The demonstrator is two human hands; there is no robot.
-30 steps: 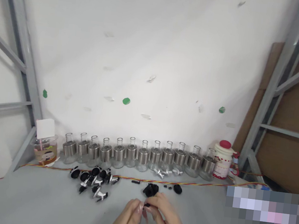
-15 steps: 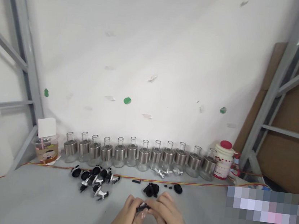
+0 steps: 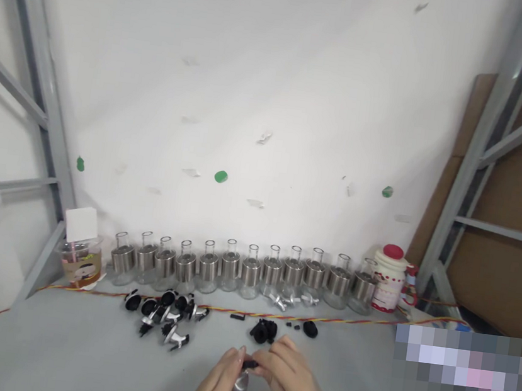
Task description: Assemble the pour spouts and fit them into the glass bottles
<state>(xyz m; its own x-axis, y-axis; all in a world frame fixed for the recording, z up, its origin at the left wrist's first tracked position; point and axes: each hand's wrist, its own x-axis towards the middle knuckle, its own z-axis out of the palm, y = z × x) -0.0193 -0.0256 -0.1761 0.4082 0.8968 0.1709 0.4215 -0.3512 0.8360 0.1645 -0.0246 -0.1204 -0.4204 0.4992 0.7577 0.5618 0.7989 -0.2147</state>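
Now held over the middle of the tabletop (image 3: 103,354), toward its near edge: a silver spout piece (image 3: 241,384) with a small black part (image 3: 250,365) at its upper end. Gripped in the fingers of the left hand (image 3: 219,377); pinched at the black part by the fingertips of the right hand (image 3: 289,376). No release on either side.

Turned since half a second ago: from little silver showing to a rounded silver face in plain view below the black. Probably a re-aiming of the piece between both hands, with attention at the meeting of black and silver. Impossible to tell behind the fingertips whether joined or merely pressed together, so not to be judged complete.

Just beyond the hands, a clump of black fittings (image 3: 263,331). Near it, toward the back edge, a black strip (image 3: 237,317), two black bits (image 3: 293,326) and, farther right, a black disc (image 3: 310,330). Unmoved beside these, left of centre, a heap of silver-and-black pourers (image 3: 170,317).

Farther out, a twisted cord (image 3: 340,322) running side to side. Behind it, loose silver pieces (image 3: 279,302) in front of a row of glass bottles (image 3: 251,273) along the back edge, upright and open-mouthed. At the back left corner, a drink cup (image 3: 83,270); toward the back right corner, a red-topped jar (image 3: 387,287).
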